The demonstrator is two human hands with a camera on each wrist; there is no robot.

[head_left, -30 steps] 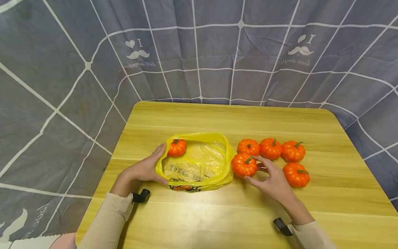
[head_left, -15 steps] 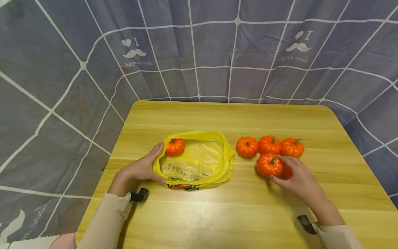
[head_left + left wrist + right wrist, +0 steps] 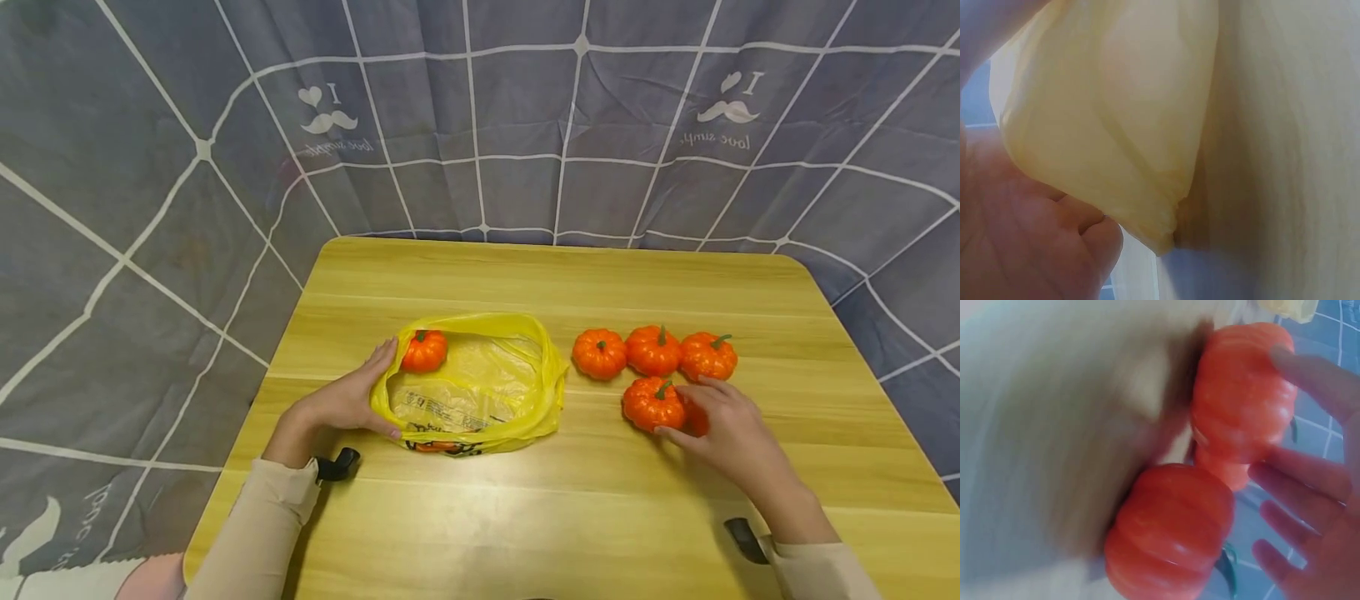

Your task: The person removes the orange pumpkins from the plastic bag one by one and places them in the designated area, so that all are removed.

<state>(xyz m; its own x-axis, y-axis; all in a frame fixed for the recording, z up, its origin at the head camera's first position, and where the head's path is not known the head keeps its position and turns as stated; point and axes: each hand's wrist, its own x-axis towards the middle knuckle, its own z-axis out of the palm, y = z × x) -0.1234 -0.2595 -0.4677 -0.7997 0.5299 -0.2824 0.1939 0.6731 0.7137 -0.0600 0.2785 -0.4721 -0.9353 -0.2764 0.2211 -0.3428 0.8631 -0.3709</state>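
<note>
A yellow plastic bag [image 3: 552,387] stands on the table with its mouth wide apart, one small orange pumpkin [image 3: 425,353] inside at the left. My left hand [image 3: 345,402] grips the bag's left side, thumb at the front and fingers behind; the left wrist view shows the thin yellow film against the palm. With thumb and fingertips my right hand [image 3: 738,433] pinches another small orange pumpkin [image 3: 649,405], low over the wood right of the bag. In the right wrist view that pumpkin [image 3: 1241,394] has the thumb on one side, while the lower fingers stay off it.
Three more pumpkins form a row behind, the left one [image 3: 599,354], middle one [image 3: 652,351] and right one [image 3: 708,357]. Another pumpkin [image 3: 1169,534] lies beside the held one, mostly hidden by my right hand in the head view. A grey checked curtain [image 3: 517,125] borders the table [image 3: 480,517].
My right hand has carried its pumpkin rightward from beside the bag, then slightly down over the last half second. The left hand has kept its grip on the bag.
</note>
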